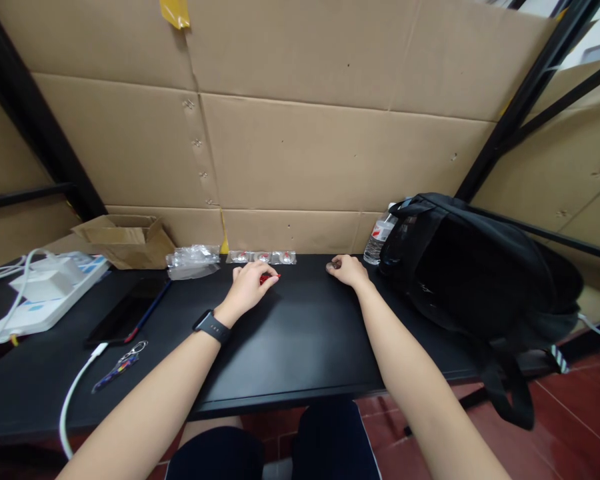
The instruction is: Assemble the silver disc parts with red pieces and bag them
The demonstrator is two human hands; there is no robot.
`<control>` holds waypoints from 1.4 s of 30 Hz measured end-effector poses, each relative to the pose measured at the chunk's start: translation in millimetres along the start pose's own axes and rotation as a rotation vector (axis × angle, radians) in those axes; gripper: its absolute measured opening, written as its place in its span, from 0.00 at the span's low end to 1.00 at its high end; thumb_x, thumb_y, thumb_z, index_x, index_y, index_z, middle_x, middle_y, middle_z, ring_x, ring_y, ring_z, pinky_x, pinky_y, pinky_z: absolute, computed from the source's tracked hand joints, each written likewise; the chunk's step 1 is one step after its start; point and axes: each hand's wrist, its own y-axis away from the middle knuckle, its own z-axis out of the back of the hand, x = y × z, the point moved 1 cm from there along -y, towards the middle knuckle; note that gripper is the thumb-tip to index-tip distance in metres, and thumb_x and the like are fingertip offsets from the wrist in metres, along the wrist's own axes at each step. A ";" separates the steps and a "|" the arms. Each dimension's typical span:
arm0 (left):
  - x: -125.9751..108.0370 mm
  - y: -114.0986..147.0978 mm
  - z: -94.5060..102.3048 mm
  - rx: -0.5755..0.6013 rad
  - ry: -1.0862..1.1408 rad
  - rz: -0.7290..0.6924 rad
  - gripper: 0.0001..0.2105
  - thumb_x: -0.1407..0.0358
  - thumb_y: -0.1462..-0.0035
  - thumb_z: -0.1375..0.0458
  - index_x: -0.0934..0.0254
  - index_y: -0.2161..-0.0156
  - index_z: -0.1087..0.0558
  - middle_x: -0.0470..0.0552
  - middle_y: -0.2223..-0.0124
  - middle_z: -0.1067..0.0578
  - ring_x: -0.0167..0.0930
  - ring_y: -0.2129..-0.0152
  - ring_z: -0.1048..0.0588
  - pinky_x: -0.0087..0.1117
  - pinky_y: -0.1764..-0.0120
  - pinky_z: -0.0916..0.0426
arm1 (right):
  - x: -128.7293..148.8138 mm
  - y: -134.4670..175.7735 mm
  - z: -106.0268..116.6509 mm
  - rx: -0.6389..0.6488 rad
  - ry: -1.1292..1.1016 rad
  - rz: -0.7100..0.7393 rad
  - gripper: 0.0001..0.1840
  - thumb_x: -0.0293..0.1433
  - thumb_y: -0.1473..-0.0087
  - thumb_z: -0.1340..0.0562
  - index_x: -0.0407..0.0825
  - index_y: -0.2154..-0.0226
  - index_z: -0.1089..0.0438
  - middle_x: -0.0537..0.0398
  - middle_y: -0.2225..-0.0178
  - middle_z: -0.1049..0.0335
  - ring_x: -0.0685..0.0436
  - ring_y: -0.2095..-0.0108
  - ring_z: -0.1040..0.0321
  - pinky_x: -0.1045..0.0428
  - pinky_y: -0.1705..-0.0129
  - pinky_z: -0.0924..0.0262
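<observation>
My left hand [244, 290], with a dark watch on its wrist, is over the black table with its fingers closed on a small red thing [271, 277]. What that red thing is cannot be made out. Just behind it, three small clear packets [263, 257] with red marks and round contents lie in a row. Farther right, my right hand [351, 271] rests low on the table, its fingertips closed around a small dark, roundish thing [333, 265], too small to name. A clear water bottle [379, 241] stands a little beyond this hand.
A black backpack [480, 273] fills the right side. Clear plastic bags [194, 261] and an open cardboard box [130, 240] sit at back left. Nearer are a phone [125, 310], a pen [150, 310], a keychain [120, 368], a power strip [50, 300] and a white cable [73, 393].
</observation>
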 end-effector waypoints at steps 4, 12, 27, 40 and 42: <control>-1.7 0.1 2.1 -0.013 0.005 0.007 0.06 0.60 0.37 0.40 0.55 0.63 0.21 0.47 0.54 0.22 0.38 0.52 0.27 0.39 0.52 0.44 | 9.1 6.2 5.8 -0.023 0.104 -0.007 0.22 0.45 0.45 0.37 0.57 0.49 0.24 0.45 0.52 0.22 0.33 0.53 0.25 0.44 0.53 0.34; -2.6 -0.4 6.9 -0.115 0.009 0.042 0.05 0.61 0.40 0.37 0.53 0.66 0.18 0.47 0.55 0.23 0.38 0.52 0.28 0.42 0.51 0.43 | 23.5 13.1 8.1 -0.202 -0.111 0.143 0.15 0.41 0.47 0.35 0.53 0.58 0.21 0.49 0.61 0.19 0.39 0.60 0.23 0.49 0.57 0.33; -10.6 2.6 9.6 -0.258 0.007 0.057 0.03 0.61 0.43 0.35 0.52 0.65 0.18 0.50 0.49 0.28 0.41 0.48 0.33 0.45 0.48 0.40 | 110.6 68.6 -23.4 0.047 -0.887 0.673 0.22 0.35 0.45 0.33 0.54 0.47 0.30 0.49 0.48 0.24 0.44 0.56 0.24 0.50 0.59 0.30; -13.7 5.2 10.6 -0.250 -0.074 -0.003 0.05 0.61 0.42 0.36 0.53 0.67 0.18 0.51 0.48 0.28 0.43 0.47 0.36 0.47 0.48 0.43 | 112.3 68.9 -28.1 0.118 -0.973 0.628 0.21 0.37 0.47 0.32 0.52 0.50 0.27 0.48 0.51 0.23 0.40 0.54 0.23 0.49 0.59 0.28; -14.4 5.9 11.3 -0.258 -0.071 -0.022 0.05 0.61 0.42 0.36 0.54 0.67 0.18 0.51 0.48 0.28 0.43 0.47 0.36 0.47 0.48 0.43 | 111.8 68.2 -29.7 0.126 -0.992 0.622 0.21 0.37 0.47 0.32 0.52 0.50 0.26 0.48 0.51 0.24 0.40 0.53 0.23 0.50 0.59 0.28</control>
